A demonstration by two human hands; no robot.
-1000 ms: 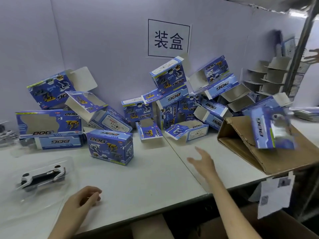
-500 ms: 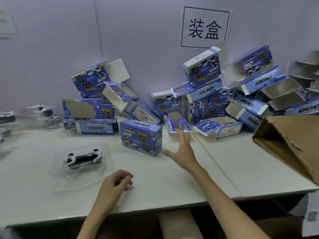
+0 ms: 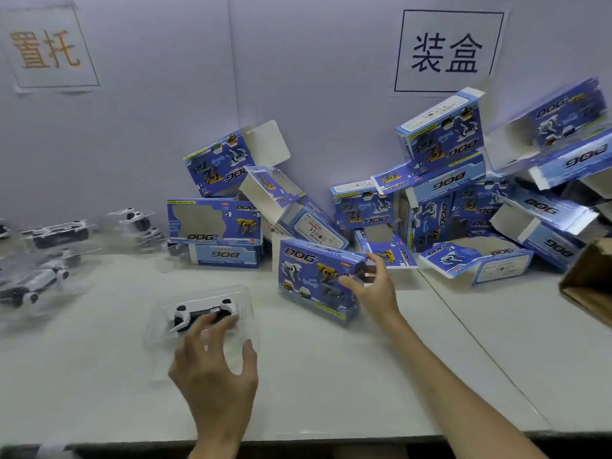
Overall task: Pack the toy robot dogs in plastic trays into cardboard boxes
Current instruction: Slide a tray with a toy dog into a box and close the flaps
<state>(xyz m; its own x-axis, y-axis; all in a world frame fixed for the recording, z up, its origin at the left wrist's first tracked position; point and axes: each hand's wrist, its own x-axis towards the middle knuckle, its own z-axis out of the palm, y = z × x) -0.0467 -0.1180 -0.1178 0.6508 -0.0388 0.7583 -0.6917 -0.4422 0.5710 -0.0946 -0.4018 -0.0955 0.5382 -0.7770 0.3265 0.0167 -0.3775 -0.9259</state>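
The trayed toy dog (image 3: 202, 313) lies crosswise just left of the blue box (image 3: 311, 279). The left hand (image 3: 215, 369) (the nearer) spreads open over it, and the right hand (image 3: 371, 289) grips the box's right end.

1. This is a packing station on a toy production line. Two paper signs are taped to the plain partition wall (image 3: 298, 77) and name work steps: the sign "置托" (image 3: 49, 49) at the left and the sign "装盒" (image 3: 447, 51) at the right.
2. The same blue cardboard box (image 3: 314, 276), printed "DOG", is heaped many times over against that wall, many with flaps open.
3. Identical toy robot dogs (image 3: 56, 231) in clear plastic trays (image 3: 246, 303) lie in a blurred cluster at the left.
4. A long white bench (image 3: 331, 392) carries all of it, and a brown corrugated carton (image 3: 592, 286) lies at its right edge.
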